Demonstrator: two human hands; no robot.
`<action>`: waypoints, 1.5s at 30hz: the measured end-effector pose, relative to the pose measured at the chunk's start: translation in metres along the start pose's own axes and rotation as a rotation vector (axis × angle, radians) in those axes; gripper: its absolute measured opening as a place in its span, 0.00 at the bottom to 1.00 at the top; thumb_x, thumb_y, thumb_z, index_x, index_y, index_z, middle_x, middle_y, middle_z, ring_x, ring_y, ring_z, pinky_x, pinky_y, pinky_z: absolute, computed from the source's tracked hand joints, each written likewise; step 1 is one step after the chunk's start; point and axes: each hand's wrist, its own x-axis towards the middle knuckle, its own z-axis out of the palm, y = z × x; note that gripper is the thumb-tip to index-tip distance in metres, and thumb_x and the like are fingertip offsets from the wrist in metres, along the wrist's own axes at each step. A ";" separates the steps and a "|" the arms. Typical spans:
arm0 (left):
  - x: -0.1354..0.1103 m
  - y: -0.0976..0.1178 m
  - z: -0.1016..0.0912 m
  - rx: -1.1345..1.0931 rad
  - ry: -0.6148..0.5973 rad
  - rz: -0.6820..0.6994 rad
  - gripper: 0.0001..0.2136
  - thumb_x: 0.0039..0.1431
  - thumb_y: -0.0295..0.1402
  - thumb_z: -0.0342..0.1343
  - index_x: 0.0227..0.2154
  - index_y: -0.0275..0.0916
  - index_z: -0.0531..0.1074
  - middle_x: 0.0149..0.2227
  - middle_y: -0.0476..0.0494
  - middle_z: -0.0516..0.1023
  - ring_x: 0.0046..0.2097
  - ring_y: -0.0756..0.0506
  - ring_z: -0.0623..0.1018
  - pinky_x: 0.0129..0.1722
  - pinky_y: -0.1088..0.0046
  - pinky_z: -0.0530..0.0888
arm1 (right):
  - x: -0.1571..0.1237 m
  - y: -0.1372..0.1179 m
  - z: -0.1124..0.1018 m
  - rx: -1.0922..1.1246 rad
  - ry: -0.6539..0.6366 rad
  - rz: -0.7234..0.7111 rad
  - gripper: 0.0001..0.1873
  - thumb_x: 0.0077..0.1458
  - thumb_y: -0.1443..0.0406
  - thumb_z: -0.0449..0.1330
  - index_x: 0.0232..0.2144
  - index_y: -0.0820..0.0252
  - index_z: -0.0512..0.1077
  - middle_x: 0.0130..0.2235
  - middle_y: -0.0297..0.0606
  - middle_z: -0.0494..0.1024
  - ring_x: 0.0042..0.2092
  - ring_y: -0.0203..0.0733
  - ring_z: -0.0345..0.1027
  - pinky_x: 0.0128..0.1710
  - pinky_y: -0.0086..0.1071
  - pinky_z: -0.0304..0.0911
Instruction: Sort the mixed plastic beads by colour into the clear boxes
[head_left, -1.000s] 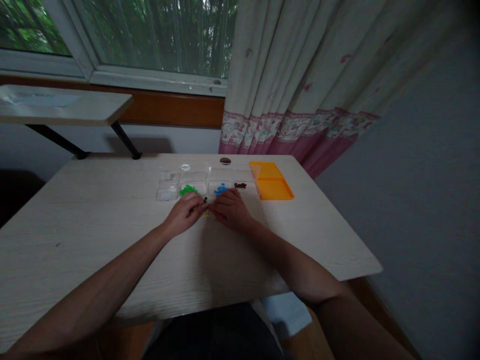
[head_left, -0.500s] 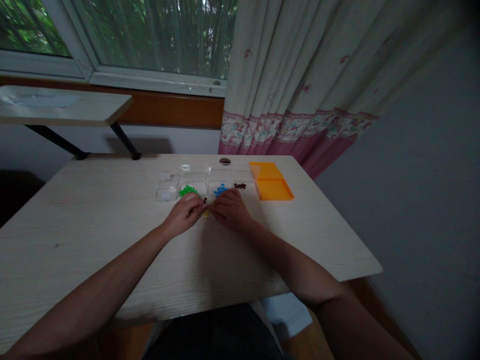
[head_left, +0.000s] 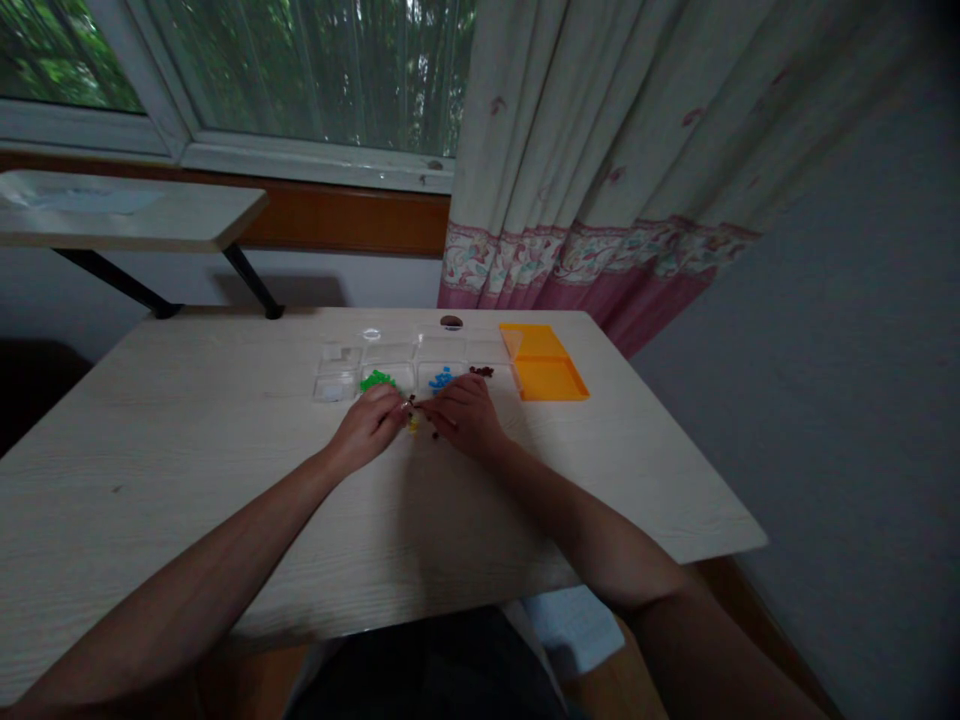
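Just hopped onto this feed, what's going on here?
A person has both bare hands over a pale table, the left hand and right hand nearly meeting at the fingertips. Whatever they pinch is too small to make out. Yellow bits and a dark bit show close by. Just beyond, open clear boxes hold green pieces, blue pieces and brown pieces; an open orange case lies to the right.

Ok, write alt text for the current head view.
Left hand and right hand close together over a pale table, by yellow bits. Beyond are clear boxes with green bits, blue bits and brown bits, and an open orange case at right.
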 end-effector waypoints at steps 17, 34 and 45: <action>-0.001 -0.004 0.001 0.028 0.048 -0.016 0.17 0.71 0.38 0.42 0.25 0.40 0.63 0.28 0.46 0.63 0.35 0.46 0.66 0.35 0.67 0.66 | -0.005 0.074 -0.018 -0.351 0.051 0.625 0.10 0.61 0.59 0.59 0.36 0.51 0.81 0.39 0.40 0.78 0.45 0.49 0.60 0.44 0.42 0.46; -0.002 -0.011 -0.006 0.125 0.275 -0.078 0.15 0.68 0.38 0.49 0.27 0.39 0.72 0.29 0.46 0.70 0.36 0.46 0.71 0.38 0.68 0.68 | -0.004 0.056 -0.014 -0.246 0.138 0.422 0.13 0.64 0.58 0.56 0.38 0.52 0.80 0.37 0.37 0.78 0.45 0.45 0.63 0.49 0.40 0.50; -0.004 -0.010 -0.003 0.467 -0.014 -0.073 0.10 0.63 0.41 0.54 0.38 0.40 0.74 0.37 0.41 0.73 0.44 0.39 0.72 0.45 0.60 0.69 | -0.004 0.047 -0.004 -0.160 0.067 0.329 0.13 0.64 0.57 0.56 0.37 0.52 0.80 0.36 0.35 0.79 0.44 0.43 0.64 0.49 0.39 0.50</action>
